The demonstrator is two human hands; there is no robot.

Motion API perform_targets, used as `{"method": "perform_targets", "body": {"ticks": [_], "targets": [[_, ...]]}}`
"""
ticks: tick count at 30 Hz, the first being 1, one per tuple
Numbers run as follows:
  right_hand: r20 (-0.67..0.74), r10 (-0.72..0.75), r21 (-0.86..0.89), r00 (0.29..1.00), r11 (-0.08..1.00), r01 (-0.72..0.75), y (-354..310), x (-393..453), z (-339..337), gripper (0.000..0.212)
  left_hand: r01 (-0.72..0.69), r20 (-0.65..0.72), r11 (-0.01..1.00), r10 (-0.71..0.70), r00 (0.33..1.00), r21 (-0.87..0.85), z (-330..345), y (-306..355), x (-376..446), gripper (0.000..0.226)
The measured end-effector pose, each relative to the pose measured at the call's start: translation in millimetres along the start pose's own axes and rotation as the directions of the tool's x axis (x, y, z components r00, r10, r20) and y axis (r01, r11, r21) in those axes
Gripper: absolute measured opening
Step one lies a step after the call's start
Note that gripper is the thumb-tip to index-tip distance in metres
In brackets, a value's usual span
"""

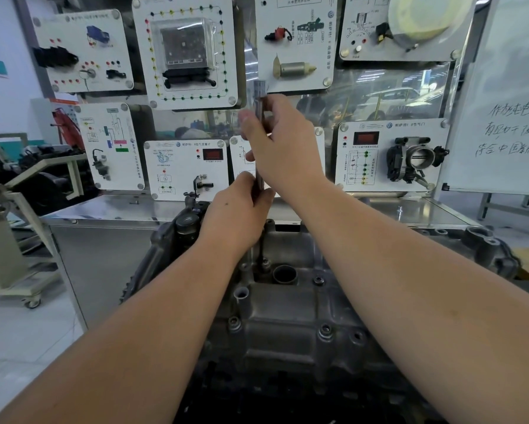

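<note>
A long metal tool shaft stands upright over a dark grey engine casting. Its lower end meets a bolt on the casting's top, beside a round bore. My right hand grips the upper part of the shaft, just below its silver top end. My left hand is curled round the shaft lower down. Both hands hide the shaft's middle.
A display board behind the casting carries white training panels, among them a control unit panel and a throttle body panel. A steel bench top runs under the board. A whiteboard stands right; a cart left.
</note>
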State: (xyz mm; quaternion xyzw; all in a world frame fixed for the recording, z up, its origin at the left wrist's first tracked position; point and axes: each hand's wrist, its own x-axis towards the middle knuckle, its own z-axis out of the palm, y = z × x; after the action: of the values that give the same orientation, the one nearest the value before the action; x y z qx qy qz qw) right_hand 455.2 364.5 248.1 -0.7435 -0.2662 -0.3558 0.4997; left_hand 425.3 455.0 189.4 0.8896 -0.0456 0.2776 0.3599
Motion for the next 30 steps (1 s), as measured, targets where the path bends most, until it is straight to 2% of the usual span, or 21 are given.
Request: {"method": "perform_targets", "body": {"ticks": [4, 11, 20, 23, 30], "targets": [[-0.001, -0.006, -0.022, 1.000, 1.000, 0.006, 0.3, 0.8, -0.6, 0.023, -0.012, -0.021, 1.000, 0.012, 1.000, -0.001, 0.3, -0.2, -0.6, 0.028], [0.069, 0.027, 0.102, 0.997, 0.994, -0.034, -0.6, 0.0, -1.0, 0.022, 0.011, 0.029, 1.000, -0.010, 1.000, -0.025, 2.0, -0.3, 0.9, 0.029], [-0.041, -0.024, 0.019, 0.999, 1.000, 0.024, 1.4, 0.0, -2.2, 0.020, -0.001, -0.026, 1.000, 0.001, 1.000, 0.006, 2.2, -3.1, 1.9, 0.030], [-0.038, -0.030, -0.015, 0.999, 0.999, 0.029, 2.4, 0.7, -2.9, 0.016, -0.008, -0.016, 1.000, 0.008, 1.000, -0.004, 3.0, -2.3, 1.6, 0.030], [0.004, 0.020, 0.003, 1.000, 1.000, -0.020, 0.4, 1.9, -3.2, 0.021, -0.003, 0.010, 1.000, 0.003, 1.000, -0.004, 2.1, -2.1, 2.9, 0.029]]}}
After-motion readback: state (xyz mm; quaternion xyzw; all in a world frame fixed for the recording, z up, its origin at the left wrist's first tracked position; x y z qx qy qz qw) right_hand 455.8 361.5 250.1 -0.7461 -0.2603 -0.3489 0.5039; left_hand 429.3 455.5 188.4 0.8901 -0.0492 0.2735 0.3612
